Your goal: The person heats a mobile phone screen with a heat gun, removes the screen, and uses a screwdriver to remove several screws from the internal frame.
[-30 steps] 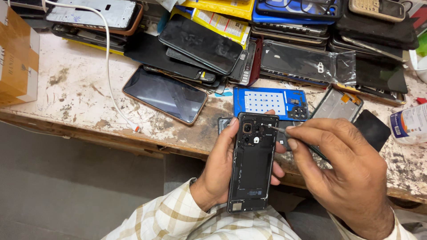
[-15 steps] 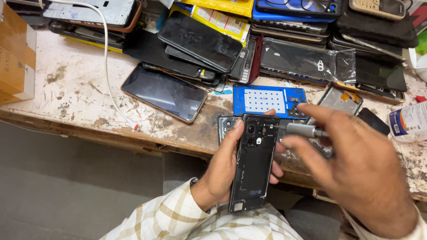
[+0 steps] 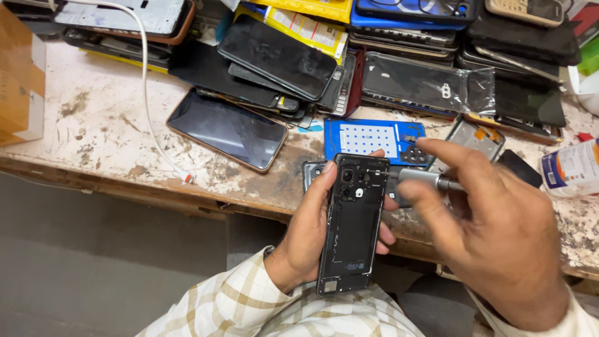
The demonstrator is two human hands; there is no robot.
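**Opened Phone Held Over the Bench Edge, Screwdriver at Its Top Corner**

Below the front edge of the workbench [image 3: 106, 134], the left hand [image 3: 312, 234] grips an opened phone [image 3: 352, 221] upright, its back cover off and its dark inner frame and camera cut-outs facing up. The thumb lies along the phone's left edge; the fingertips wrap round the right edge. The phone's upper end overlaps the bench edge, while its lower end sits above a checked sleeve [image 3: 249, 306].

The right hand [image 3: 493, 234] is closed around a slim metal screwdriver [image 3: 427, 180], held nearly level, with the index finger stretched along the top. The tip points left, at the phone's upper right corner; whether it touches the frame cannot be told. The two hands are close together, just beside each other at the phone.

On the bench directly behind the phone lies a blue screw mat [image 3: 374, 138] with a white grid. To its left rests a dark phone screen [image 3: 228, 128], face up, beside a white cable [image 3: 146, 93]. Stacked phones and panels [image 3: 281, 56] fill the rear of the bench. A white bottle [image 3: 571, 168] lies at the right edge, and a cardboard box [image 3: 19, 81] stands at the left.
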